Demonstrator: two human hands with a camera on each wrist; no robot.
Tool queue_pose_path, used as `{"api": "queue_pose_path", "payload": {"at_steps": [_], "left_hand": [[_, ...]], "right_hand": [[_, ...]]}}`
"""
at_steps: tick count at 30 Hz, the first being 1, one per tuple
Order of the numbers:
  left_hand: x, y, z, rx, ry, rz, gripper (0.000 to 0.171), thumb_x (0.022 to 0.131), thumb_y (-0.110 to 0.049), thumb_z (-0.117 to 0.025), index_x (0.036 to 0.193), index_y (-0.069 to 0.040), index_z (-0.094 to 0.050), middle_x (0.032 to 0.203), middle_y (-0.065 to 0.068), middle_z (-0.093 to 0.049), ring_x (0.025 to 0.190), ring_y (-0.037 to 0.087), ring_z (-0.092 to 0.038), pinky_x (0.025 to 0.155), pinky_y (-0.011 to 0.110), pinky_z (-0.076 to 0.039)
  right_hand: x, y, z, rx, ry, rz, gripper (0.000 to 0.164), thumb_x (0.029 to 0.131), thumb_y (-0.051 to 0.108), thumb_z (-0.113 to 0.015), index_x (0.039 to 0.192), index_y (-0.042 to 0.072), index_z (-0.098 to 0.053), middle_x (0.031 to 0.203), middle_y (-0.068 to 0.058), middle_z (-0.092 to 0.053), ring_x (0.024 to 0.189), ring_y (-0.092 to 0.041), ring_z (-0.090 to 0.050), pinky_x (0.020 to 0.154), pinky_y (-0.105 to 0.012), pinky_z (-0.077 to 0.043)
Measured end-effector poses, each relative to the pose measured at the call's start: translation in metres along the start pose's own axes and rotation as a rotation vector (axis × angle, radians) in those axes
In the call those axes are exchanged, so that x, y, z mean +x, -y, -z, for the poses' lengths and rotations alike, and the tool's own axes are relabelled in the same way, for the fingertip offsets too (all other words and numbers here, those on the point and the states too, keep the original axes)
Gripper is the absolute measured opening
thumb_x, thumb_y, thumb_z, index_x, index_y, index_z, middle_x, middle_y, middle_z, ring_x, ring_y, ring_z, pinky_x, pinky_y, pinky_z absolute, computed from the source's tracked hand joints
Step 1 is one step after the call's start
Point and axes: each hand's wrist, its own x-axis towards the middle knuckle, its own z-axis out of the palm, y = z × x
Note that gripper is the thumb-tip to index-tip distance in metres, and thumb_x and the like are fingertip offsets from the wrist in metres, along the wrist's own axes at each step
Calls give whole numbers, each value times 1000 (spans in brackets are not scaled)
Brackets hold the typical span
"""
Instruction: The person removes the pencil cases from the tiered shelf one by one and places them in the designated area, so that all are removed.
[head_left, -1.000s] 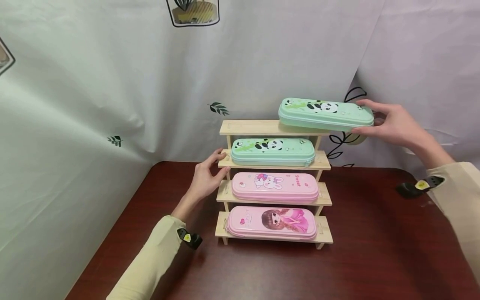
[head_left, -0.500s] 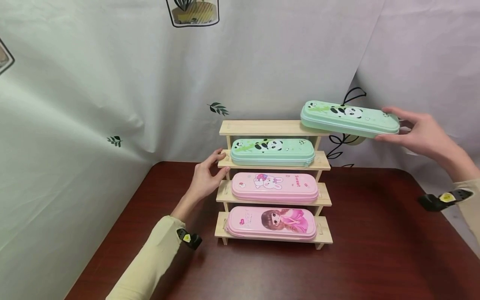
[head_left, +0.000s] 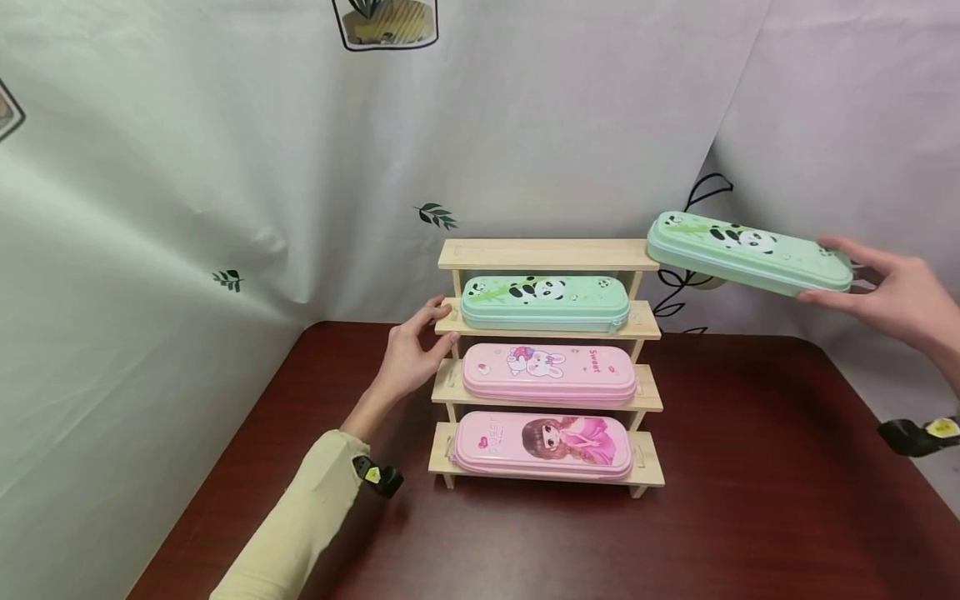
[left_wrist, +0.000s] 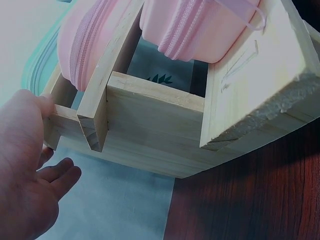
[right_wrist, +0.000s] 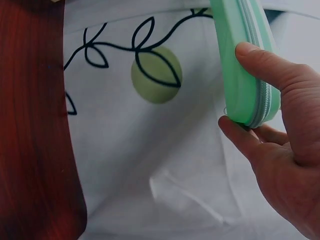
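Note:
My right hand (head_left: 900, 296) grips the right end of a mint-green panda pencil case (head_left: 750, 254), held in the air to the right of a stepped wooden rack (head_left: 547, 252). The case tilts down to the right, and its left end overlaps the top shelf's right end in the head view. In the right wrist view the thumb lies along the zipper side of the case (right_wrist: 240, 65). My left hand (head_left: 408, 354) pinches the left end of the second shelf from the top. A second mint panda pencil case (head_left: 546, 304) sits on that shelf.
On the lower shelves lie a pink rabbit pencil case (head_left: 549, 372) and a pink pencil case with a girl print (head_left: 543, 444). The rack stands on a dark red-brown table (head_left: 750, 500). Behind it hangs a pale printed cloth (head_left: 525, 125).
My right hand has carried the panda pencil case rightward and slightly down, off from over the top shelf, with its right end dipping more. The left hand stays on the rack.

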Motion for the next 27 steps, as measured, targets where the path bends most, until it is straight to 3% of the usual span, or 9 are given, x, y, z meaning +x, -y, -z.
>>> {"api": "queue_pose_path", "payload": {"at_steps": [2, 7, 9, 12, 15, 18, 22, 26, 27], "left_hand": [[0, 0, 0, 0, 0, -1, 43, 88, -7, -76, 128, 3, -64, 141, 21, -55, 128, 32, -54, 102, 47, -43], [0, 0, 0, 4, 5, 1, 43, 88, -7, -76, 128, 2, -64, 141, 19, -55, 129, 32, -53, 103, 46, -43], [0, 1, -1, 5, 6, 1, 42, 88, -7, -76, 128, 2, -64, 142, 19, -55, 129, 31, -53, 103, 46, -43], [0, 1, -1, 3, 5, 5, 42, 88, -7, -76, 128, 2, -64, 142, 19, -55, 129, 31, -53, 103, 45, -44], [0, 1, -1, -4, 7, 14, 42, 88, -7, -76, 128, 2, -64, 142, 18, -55, 129, 30, -53, 103, 43, -44], [0, 1, -1, -11, 9, 20, 42, 88, -7, -75, 128, 2, -64, 142, 18, -54, 129, 30, -53, 103, 44, -43], [0, 0, 0, -11, 8, 20, 42, 89, -7, -75, 128, 2, -64, 142, 19, -54, 129, 30, -53, 103, 45, -44], [-1, 0, 0, -6, 6, 17, 42, 89, -7, -75, 128, 1, -64, 142, 19, -55, 129, 30, -53, 103, 44, -44], [-1, 0, 0, -5, 6, 17, 42, 89, -7, -75, 129, 1, -64, 142, 18, -55, 129, 30, -53, 102, 44, -44]], "right_hand": [[-3, -6, 0, 16, -6, -13, 80, 83, 29, -83, 152, 31, -44, 139, -14, -48, 79, 26, -40, 59, -6, -36], [-13, -21, 0, 120, -38, -32, 78, 83, 19, -83, 150, 35, -46, 144, 9, -44, 80, 28, -44, 60, -5, -37], [-16, -28, 0, 136, -46, -37, 78, 83, 17, -83, 150, 37, -46, 143, 18, -41, 80, 29, -45, 58, -5, -37], [-20, -36, -2, 132, -37, -34, 79, 85, 18, -81, 151, 38, -43, 144, 20, -38, 80, 32, -43, 56, -7, -36], [-23, -45, -3, 135, -41, -36, 78, 85, 18, -81, 150, 39, -43, 134, 26, -42, 81, 31, -43, 54, -9, -36], [-26, -52, -6, 81, -53, -32, 80, 84, 22, -82, 150, 43, -42, 146, 8, -46, 85, 33, -37, 58, -9, -34], [-30, -59, -10, -14, -74, -16, 82, 82, 28, -84, 150, 45, -40, 150, -29, -36, 88, 32, -30, 67, -5, -28], [-35, -64, -16, -47, -67, -24, 84, 80, 29, -85, 149, 45, -41, 141, -34, -42, 81, 33, -30, 65, -9, -29], [-36, -66, -17, -63, -56, -29, 85, 80, 30, -85, 150, 44, -40, 137, -37, -43, 81, 28, -35, 64, -12, -30]]}}
